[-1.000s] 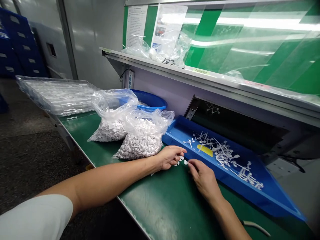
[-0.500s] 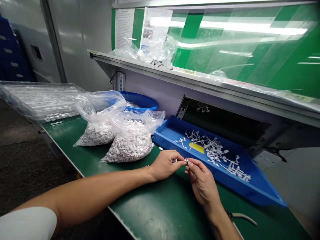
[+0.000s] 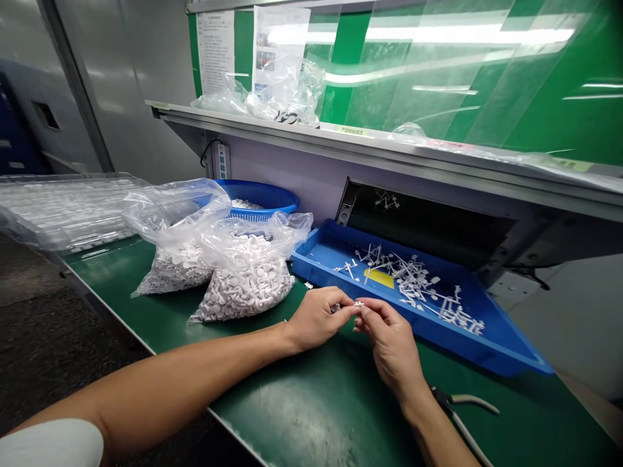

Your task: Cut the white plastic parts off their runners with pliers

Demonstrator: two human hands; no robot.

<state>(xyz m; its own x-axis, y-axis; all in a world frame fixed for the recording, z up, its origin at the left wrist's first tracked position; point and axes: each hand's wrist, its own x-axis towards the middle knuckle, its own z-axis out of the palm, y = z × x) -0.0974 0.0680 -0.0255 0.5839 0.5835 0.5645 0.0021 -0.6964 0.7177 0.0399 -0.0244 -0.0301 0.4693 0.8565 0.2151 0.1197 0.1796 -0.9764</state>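
A small white plastic piece [image 3: 359, 303] is pinched between both hands, just in front of the blue tray [image 3: 370, 297]. My left hand [image 3: 321, 316] grips it with thumb and forefinger; a small dark, shiny thing shows inside the curl of that hand, too small to name. My right hand [image 3: 389, 334] holds the piece's other side with closed fingertips. White plastic sprues [image 3: 413, 279] lie tangled in the tray beside a yellow piece [image 3: 379, 279]. Left of the hands, a clear bag [image 3: 246, 279] full of small white parts rests on the green table [image 3: 292, 402].
A second bag of white parts [image 3: 178, 263] leans beside the first, with a blue basket [image 3: 267, 194] behind. Clear trays [image 3: 73, 207] are stacked at the left. Pliers [image 3: 470, 402] lie by my right forearm. A shelf [image 3: 389, 148] overhangs the table's back.
The view has shifted slightly, and more of the pliers now shows beside my right forearm. Both hands keep nearly the same pinch on the white piece.
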